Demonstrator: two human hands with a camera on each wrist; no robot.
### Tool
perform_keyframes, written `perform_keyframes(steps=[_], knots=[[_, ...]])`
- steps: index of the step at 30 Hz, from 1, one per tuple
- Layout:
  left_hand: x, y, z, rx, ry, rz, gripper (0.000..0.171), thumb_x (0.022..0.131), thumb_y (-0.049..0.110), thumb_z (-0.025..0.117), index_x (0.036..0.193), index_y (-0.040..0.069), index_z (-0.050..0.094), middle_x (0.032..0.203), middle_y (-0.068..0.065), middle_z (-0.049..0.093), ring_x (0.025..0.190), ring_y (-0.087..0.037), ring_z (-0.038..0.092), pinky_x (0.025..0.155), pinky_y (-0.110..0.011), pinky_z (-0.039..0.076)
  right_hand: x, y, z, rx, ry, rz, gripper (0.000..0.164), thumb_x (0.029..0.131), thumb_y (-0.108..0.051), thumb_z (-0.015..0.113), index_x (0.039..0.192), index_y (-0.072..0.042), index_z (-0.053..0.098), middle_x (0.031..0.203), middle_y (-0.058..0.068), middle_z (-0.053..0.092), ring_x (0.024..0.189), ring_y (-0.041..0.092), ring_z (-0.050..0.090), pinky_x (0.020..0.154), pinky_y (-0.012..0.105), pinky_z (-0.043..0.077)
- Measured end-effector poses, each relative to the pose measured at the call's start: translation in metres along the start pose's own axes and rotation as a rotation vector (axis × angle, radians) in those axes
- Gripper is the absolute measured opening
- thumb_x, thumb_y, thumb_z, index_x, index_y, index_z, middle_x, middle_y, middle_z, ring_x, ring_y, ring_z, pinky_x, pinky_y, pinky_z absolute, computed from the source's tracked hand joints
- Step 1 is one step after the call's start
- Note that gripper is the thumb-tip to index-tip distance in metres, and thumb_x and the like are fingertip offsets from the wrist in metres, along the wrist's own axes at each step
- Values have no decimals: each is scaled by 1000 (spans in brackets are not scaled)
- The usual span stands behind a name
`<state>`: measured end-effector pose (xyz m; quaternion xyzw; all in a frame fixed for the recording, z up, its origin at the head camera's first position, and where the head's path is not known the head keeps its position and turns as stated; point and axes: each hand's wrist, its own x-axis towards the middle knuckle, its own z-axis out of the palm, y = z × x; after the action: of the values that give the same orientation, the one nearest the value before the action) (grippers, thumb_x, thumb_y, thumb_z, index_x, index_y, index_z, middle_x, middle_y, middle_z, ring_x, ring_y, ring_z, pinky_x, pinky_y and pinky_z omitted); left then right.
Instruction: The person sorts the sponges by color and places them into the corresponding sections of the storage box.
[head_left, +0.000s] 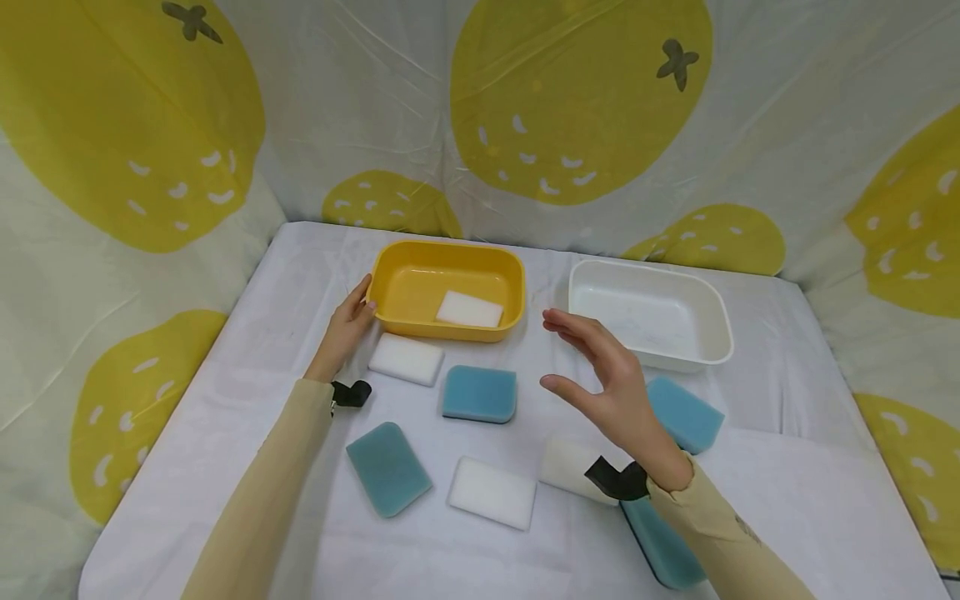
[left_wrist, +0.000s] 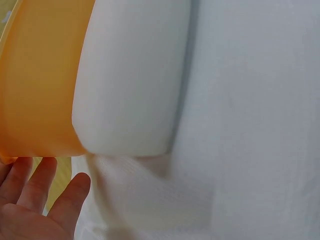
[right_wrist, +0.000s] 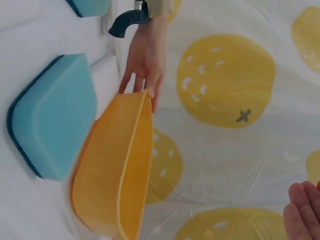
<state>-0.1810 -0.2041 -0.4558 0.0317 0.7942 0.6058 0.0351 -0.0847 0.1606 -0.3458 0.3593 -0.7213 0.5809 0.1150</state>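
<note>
My left hand [head_left: 347, 327] touches the left end of a yellow plastic basin [head_left: 495, 331]. In the left wrist view its fingers [left_wrist: 39, 182] look extended against the basin's end wall. Inside the basin lies a white sponge [head_left: 469, 309]. Another white sponge [head_left: 407, 359] lies right in front of the basin, near the left hand. My right hand [head_left: 611, 383] hovers over the table between the yellow basin and a white basin [head_left: 705, 364], its thumb and fingers spread apart, holding nothing. A blue sponge [head_left: 480, 393] lies between the hands.
Nearer me lie a blue-green sponge [head_left: 389, 469] and a white sponge [head_left: 492, 492]. Partly hidden by the right hand and arm are a white sponge [head_left: 566, 467] and blue sponges [head_left: 686, 414] on the right. A lemon-print cloth [head_left: 581, 100] hangs behind the table.
</note>
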Motion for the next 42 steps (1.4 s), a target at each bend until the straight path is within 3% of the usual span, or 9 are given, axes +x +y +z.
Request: perform_keyframes(steps=[7, 14, 24, 32, 38, 42], knots=[[-1, 3, 0, 2, -7, -16, 56, 104, 17, 41, 154, 13, 16, 158, -4, 14, 141, -28, 20, 114, -37, 21, -16, -8, 3, 9, -8, 12, 64, 82, -11, 76, 135, 10, 46, 131, 24, 50, 121, 30, 49, 104, 36, 38], [-3, 14, -1, -38, -25, -47, 56, 104, 10, 40, 153, 7, 16, 158, -9, 13, 141, -32, 18, 114, -41, 20, -28, -24, 9, 36, -11, 18, 60, 84, -4, 73, 131, 17, 44, 130, 24, 51, 120, 29, 50, 104, 36, 38], [0, 2, 1, 5, -5, -18, 56, 104, 18, 40, 154, 13, 16, 158, -5, 15, 141, -29, 21, 113, -38, 21, -58, -10, 12, 58, -11, 65, 65, 75, 13, 73, 133, 16, 43, 131, 21, 51, 122, 28, 49, 104, 34, 37], [-2, 1, 2, -7, 2, -3, 55, 104, 17, 41, 154, 14, 17, 158, -4, 15, 141, -29, 22, 114, -38, 21, -66, -26, 22, 48, -49, 117, 65, 72, 21, 71, 131, 17, 44, 129, 20, 52, 121, 25, 51, 103, 32, 39], [-2, 3, 2, -8, -1, -14, 55, 104, 17, 41, 154, 15, 16, 158, -2, 14, 141, -27, 21, 114, -37, 21, -85, -12, 29, 25, -67, 167, 69, 71, 19, 72, 134, 11, 45, 130, 19, 53, 121, 27, 50, 103, 30, 39], [-6, 13, 1, -33, -8, -32, 55, 104, 13, 41, 154, 10, 16, 158, -6, 14, 142, -29, 19, 114, -38, 20, -98, -1, 33, -3, -75, 198, 72, 72, 15, 74, 137, 4, 45, 132, 14, 53, 121, 26, 50, 103, 27, 38]])
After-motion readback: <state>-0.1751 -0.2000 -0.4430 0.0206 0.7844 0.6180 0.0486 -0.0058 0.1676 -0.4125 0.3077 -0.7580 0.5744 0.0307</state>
